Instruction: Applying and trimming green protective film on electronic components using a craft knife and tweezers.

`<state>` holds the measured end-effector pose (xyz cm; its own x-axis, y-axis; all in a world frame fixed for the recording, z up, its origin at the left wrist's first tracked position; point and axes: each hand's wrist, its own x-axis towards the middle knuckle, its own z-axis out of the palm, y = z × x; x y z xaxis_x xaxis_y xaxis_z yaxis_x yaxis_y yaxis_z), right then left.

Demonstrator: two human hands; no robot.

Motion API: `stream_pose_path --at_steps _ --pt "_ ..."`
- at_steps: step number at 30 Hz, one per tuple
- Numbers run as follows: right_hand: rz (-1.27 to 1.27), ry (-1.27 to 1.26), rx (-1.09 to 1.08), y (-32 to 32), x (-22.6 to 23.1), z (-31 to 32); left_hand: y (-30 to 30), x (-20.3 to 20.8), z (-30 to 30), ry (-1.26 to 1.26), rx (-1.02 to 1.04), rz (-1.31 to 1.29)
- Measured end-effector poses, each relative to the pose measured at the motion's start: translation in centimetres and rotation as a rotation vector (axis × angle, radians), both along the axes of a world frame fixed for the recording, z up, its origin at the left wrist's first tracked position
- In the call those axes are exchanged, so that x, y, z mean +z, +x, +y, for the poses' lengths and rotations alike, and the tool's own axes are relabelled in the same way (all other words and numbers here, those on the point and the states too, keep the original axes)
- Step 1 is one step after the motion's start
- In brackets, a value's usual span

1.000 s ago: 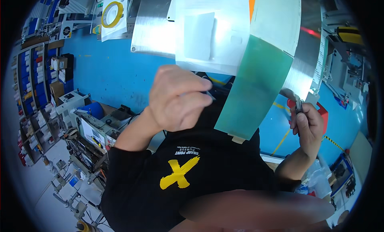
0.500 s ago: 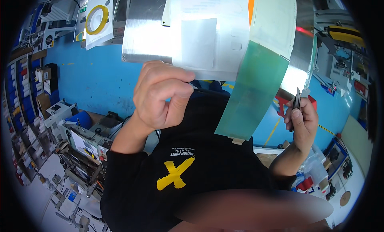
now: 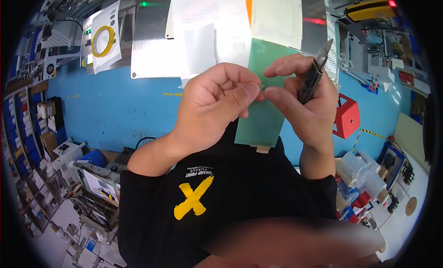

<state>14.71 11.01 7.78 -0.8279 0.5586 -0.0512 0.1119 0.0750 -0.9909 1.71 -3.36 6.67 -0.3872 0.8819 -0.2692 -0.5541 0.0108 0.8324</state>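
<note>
My left hand is closed in a pinch, with a tiny pale piece just peeking out past the thumb tip; its kind is too small to make out. Close beside those fingertips is my right hand, its thumb and forefinger apart. A dark utility knife is tucked in that right hand, blade pointing up and away. Beneath both hands lies a green translucent sheet, partly hidden by them. White paper sheets lie beyond my left hand on a metal plate.
A yellow tape roll lies on white paper at the far left. To the right, a red stool stands on the blue floor. Shelving lines the left side, and plastic bags are heaped at the lower right.
My right hand has come in leftward and up with the knife, meeting my left hand, which has shifted right. The sheets and bench appear further left in view.
</note>
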Motion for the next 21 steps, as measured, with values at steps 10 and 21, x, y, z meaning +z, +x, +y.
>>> stream_pose_path --at_steps 10,21 --pt "0.05 0.145 -0.028 0.4 -0.5 -0.5 1.2 -0.5 0.3 0.006 0.014 0.086" --pt "-0.087 0.072 -0.614 10.1 -5.2 7.3 -1.6 -2.8 -3.0 0.251 0.291 0.989"
